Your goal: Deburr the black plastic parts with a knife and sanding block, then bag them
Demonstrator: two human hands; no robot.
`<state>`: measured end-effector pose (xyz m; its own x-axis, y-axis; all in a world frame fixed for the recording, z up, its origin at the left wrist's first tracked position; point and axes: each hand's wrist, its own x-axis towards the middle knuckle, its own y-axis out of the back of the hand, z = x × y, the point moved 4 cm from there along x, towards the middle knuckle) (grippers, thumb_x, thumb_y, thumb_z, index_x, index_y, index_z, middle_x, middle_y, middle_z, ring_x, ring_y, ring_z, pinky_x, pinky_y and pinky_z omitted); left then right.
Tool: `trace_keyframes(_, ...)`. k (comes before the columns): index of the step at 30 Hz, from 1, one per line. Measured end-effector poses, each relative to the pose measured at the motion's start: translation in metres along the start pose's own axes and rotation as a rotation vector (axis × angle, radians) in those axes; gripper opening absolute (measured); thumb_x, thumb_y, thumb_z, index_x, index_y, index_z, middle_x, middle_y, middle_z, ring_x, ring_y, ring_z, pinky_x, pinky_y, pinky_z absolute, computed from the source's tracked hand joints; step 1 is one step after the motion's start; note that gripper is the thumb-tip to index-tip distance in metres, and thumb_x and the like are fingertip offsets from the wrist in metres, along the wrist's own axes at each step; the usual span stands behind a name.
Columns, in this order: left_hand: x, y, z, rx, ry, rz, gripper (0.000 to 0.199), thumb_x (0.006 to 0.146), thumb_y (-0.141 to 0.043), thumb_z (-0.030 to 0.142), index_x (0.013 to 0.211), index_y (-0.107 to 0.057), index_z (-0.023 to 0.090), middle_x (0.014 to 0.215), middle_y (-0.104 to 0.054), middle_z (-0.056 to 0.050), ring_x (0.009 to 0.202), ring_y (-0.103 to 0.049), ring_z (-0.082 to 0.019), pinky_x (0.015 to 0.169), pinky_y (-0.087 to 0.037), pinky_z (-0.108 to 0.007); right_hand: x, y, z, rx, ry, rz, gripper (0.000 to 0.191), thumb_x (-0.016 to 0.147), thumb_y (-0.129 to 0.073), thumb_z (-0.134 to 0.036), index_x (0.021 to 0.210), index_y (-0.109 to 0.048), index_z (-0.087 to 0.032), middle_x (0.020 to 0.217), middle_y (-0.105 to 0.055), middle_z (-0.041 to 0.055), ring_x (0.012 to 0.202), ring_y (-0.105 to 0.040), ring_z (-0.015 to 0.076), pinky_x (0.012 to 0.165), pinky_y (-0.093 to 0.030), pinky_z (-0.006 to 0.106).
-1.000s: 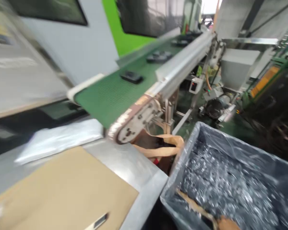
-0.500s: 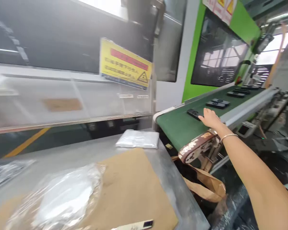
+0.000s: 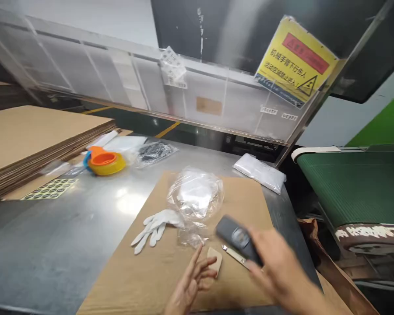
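Note:
My right hand [image 3: 277, 258] grips a dark oblong plastic part [image 3: 238, 238] by its near end, above the brown cardboard sheet [image 3: 118, 284]; both are blurred by motion. The part has a round mark on its face. My left hand [image 3: 193, 280] is open, fingers spread, to the left of the part and apart from it. A small tan piece [image 3: 214, 261] lies behind its fingertips. Under the dark part, a slim metal cutter [image 3: 234, 254] rests on the cardboard. Further off lie a clear plastic bag [image 3: 197, 192] and a white glove [image 3: 160, 225].
A green conveyor belt [image 3: 364, 183] runs at the right. A white wrapped packet [image 3: 261, 172] lies near the metal table's far right corner. Orange and yellow tape rolls [image 3: 107, 162], a sticker sheet [image 3: 49, 189] and stacked cardboard [image 3: 46, 131] are at the left.
The view has swung left from the conveyor to the table. My right hand has come from the belt to above the cardboard with a dark part, and my left hand has entered view.

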<state>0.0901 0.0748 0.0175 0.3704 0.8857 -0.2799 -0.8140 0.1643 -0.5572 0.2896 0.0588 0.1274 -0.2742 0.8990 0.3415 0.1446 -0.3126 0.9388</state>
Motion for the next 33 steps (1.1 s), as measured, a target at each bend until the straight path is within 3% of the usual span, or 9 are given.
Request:
trace_keyframes(2, 0.0, -0.006, 0.003, -0.265, 0.041, 0.097, 0.07, 0.067, -0.059, 0.059, 0.126, -0.047, 0.024, 0.109, -0.062, -0.009, 0.097, -0.056, -0.023, 0.081, -0.045, -0.032, -0.007, -0.034, -0.063, 0.086, 0.186, 0.126, 0.049, 0.085, -0.042, -0.041, 0.118, -0.048, -0.005, 0.086, -0.063, 0.0154, 0.069, -0.056, 0.023, 0.058, -0.047, 0.033)
trace_keyframes(4, -0.004, -0.001, 0.008, -0.392, 0.095, 0.218, 0.064, 0.073, -0.059, 0.049, 0.13, -0.039, 0.026, 0.099, -0.063, -0.006, 0.091, -0.058, -0.02, 0.084, -0.044, -0.033, -0.01, -0.06, -0.095, 0.242, 0.269, 0.178, 0.048, 0.089, -0.035, -0.044, 0.118, -0.047, -0.008, 0.083, -0.063, 0.0127, 0.067, -0.056, 0.021, 0.057, -0.047, 0.031)
trace_keyframes(8, -0.016, 0.029, 0.023, -0.219, -0.036, 0.285, 0.06, 0.072, -0.064, 0.029, 0.128, -0.041, 0.026, 0.085, -0.061, -0.001, 0.073, -0.059, -0.015, 0.072, -0.046, -0.028, -0.003, -0.113, -0.09, 0.294, 0.011, 0.059, 0.041, 0.09, -0.034, -0.043, 0.117, -0.049, -0.016, 0.095, -0.06, 0.0124, 0.082, -0.056, 0.0231, 0.068, -0.049, 0.036)
trace_keyframes(10, -0.023, 0.042, 0.029, -0.026, -0.161, 0.176, 0.054, 0.069, -0.065, 0.029, 0.121, -0.051, 0.023, 0.084, -0.061, -0.003, 0.071, -0.059, -0.016, 0.069, -0.046, -0.028, -0.003, -0.137, -0.078, 0.163, -0.138, 0.053, 0.035, 0.09, -0.037, -0.036, 0.114, -0.053, -0.016, 0.097, -0.058, 0.015, 0.086, -0.055, 0.0272, 0.07, -0.049, 0.044)
trace_keyframes(13, -0.033, 0.053, 0.035, 0.317, -0.335, -0.052, 0.044, 0.072, -0.06, 0.028, 0.115, -0.057, 0.019, 0.079, -0.061, -0.006, 0.072, -0.059, -0.019, 0.068, -0.046, -0.031, -0.009, -0.156, -0.073, 0.155, -0.149, 0.042, 0.031, 0.09, -0.035, -0.029, 0.107, -0.057, -0.016, 0.092, -0.059, 0.015, 0.084, -0.056, 0.0279, 0.069, -0.05, 0.046)
trace_keyframes(18, -0.043, 0.058, 0.049, 0.766, -0.547, -0.117, 0.04, 0.073, -0.055, 0.017, 0.114, -0.058, 0.018, 0.077, -0.064, -0.008, 0.071, -0.059, -0.019, 0.066, -0.046, -0.03, -0.003, -0.108, -0.096, 0.531, -0.054, -0.012, 0.037, 0.088, -0.044, -0.026, 0.124, -0.043, -0.017, 0.112, -0.054, 0.0123, 0.103, -0.052, 0.0224, 0.083, -0.048, 0.036)
trace_keyframes(23, -0.044, 0.047, 0.052, 0.881, -0.594, -0.322, 0.027, 0.072, -0.05, 0.014, 0.096, -0.062, 0.018, 0.078, -0.064, -0.008, 0.071, -0.058, -0.019, 0.066, -0.044, -0.029, 0.02, -0.04, -0.153, 0.78, 0.514, 0.025, 0.041, 0.088, -0.043, -0.022, 0.127, -0.041, -0.01, 0.101, -0.054, 0.0144, 0.096, -0.049, 0.0229, 0.079, -0.047, 0.037)
trace_keyframes(29, -0.05, 0.055, 0.047, 0.884, -0.426, -0.273, 0.017, 0.063, -0.052, 0.011, 0.076, -0.062, 0.017, 0.061, -0.056, -0.004, 0.056, -0.05, -0.016, 0.054, -0.036, -0.027, 0.017, -0.05, -0.148, 0.795, 0.394, -0.105, 0.046, 0.084, -0.044, -0.009, 0.129, -0.039, -0.011, 0.105, -0.051, 0.0146, 0.095, -0.048, 0.021, 0.076, -0.046, 0.036)
trace_keyframes(33, -0.05, 0.053, 0.045, 0.531, -0.187, -0.271, 0.008, 0.06, -0.061, 0.013, 0.065, -0.064, 0.018, 0.064, -0.059, -0.006, 0.065, -0.054, -0.021, 0.065, -0.038, -0.031, 0.011, -0.049, -0.156, 0.833, 0.46, -0.023, 0.048, 0.085, -0.045, -0.016, 0.133, -0.036, -0.014, 0.104, -0.052, 0.0137, 0.093, -0.048, 0.0211, 0.074, -0.047, 0.036)
